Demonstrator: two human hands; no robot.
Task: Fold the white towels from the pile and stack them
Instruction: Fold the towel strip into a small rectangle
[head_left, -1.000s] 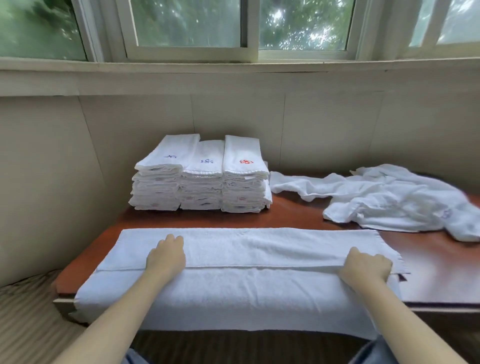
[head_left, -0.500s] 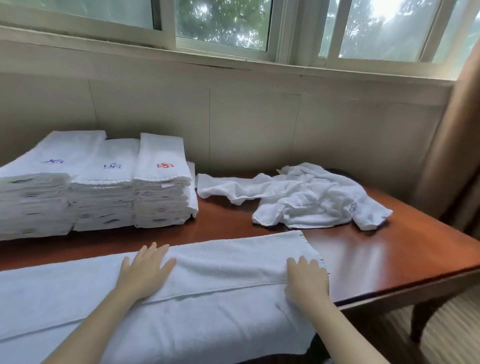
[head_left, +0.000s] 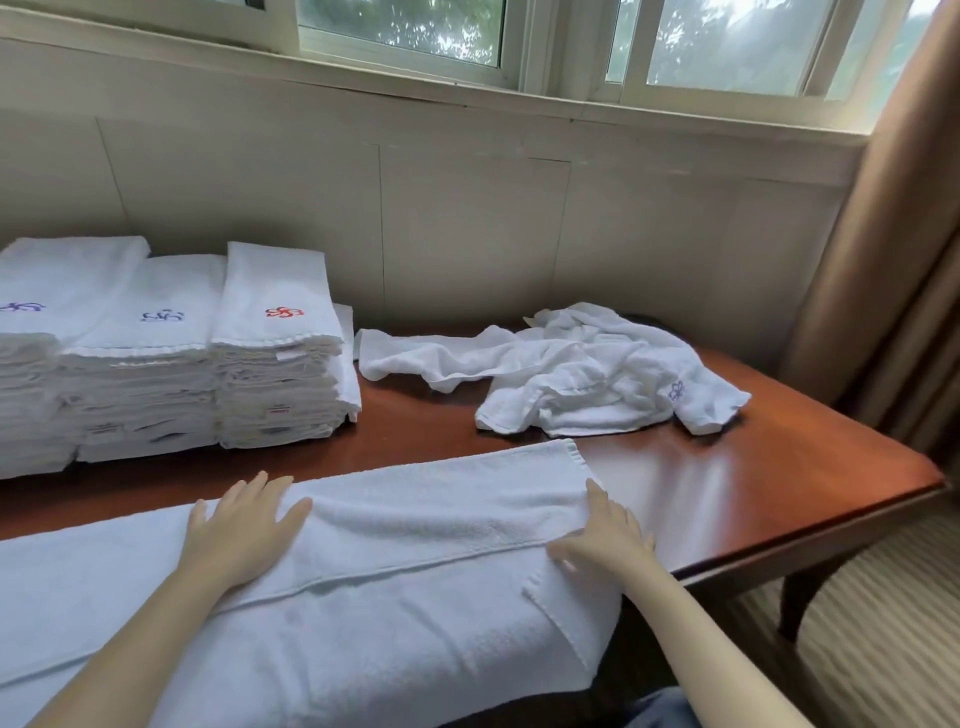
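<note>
At the near edge of the red-brown wooden table: long white terry towel folded lengthwise, front draping over the edge. Left hand flat on it, fingers straight; right hand flat at its right end, gripping nothing. Far left: three stacks of folded white towels. Far right: crumpled pile of white towels.
</note>
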